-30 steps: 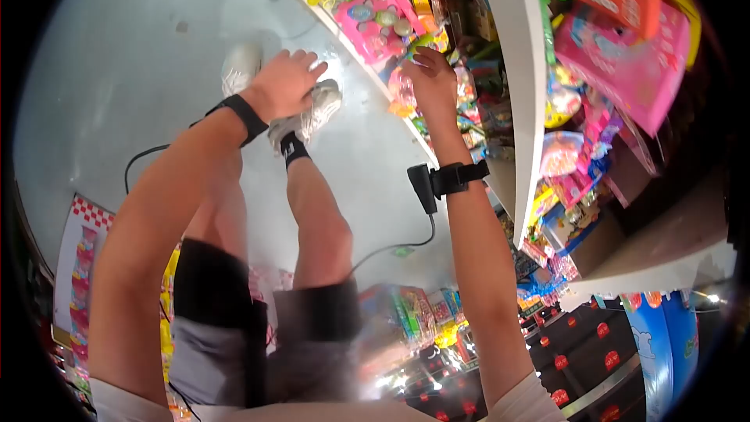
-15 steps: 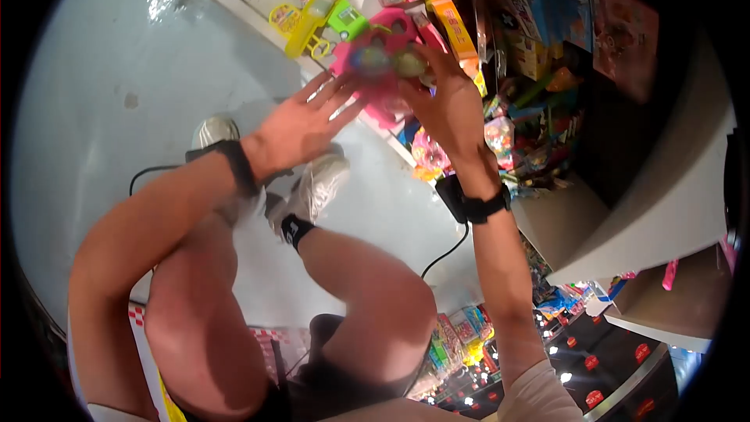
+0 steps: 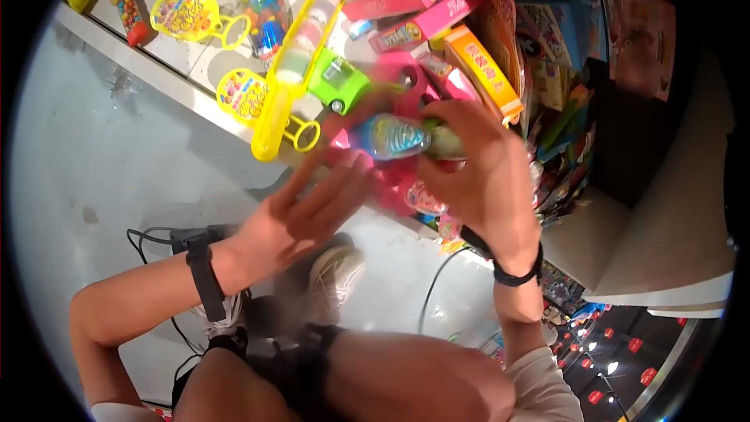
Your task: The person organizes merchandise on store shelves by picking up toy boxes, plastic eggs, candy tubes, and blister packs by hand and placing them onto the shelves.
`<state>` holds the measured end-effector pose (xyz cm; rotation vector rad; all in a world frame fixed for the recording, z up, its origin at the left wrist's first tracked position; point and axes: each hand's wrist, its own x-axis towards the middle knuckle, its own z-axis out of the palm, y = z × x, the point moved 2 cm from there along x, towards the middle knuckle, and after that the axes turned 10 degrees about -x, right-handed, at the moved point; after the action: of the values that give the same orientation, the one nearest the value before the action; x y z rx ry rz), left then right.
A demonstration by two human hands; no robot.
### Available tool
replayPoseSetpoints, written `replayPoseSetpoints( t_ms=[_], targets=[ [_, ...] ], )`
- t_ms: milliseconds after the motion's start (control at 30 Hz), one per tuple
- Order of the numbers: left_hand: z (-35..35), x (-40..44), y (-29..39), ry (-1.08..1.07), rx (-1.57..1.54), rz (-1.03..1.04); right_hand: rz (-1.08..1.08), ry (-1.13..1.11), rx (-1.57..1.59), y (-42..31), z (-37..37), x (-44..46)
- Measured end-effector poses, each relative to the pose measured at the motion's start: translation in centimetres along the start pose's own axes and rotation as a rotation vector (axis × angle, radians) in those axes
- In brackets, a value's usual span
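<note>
While my left hand (image 3: 293, 220) sits blurred beside the blue-swirled packet (image 3: 400, 138) at the pink holder (image 3: 391, 187), my right hand (image 3: 494, 187) curves around the pale-green piece (image 3: 446, 143); can't tell either grip.

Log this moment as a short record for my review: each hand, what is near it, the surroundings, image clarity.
Left hand: fingers extended at the pink holder; grip unclear
Right hand: thumb and fingers curved about a pale green item; hold not certain
Between the hands: blue item with a striped pattern
Nearby: green toy with a wheel; long yellow tube
Also in view: orange box; white shelf
Wrists: black band on each
Clarity: left fingertips and pink holder blurred
</note>
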<state>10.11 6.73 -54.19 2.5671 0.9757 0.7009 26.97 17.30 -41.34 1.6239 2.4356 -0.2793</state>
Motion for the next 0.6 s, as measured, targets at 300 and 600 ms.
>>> replayPoseSetpoints(
  t_ms=[300,600],
  targets=[
    [-0.8,0.1,0.9,-0.084,-0.243,-0.150,0.123,0.092,0.298,-1.2,-1.6,-5.6],
    [-2.3,0.6,1.5,-0.054,-0.300,-0.305,0.090,0.100,0.278,-1.3,1.7,-4.7]
  ],
)
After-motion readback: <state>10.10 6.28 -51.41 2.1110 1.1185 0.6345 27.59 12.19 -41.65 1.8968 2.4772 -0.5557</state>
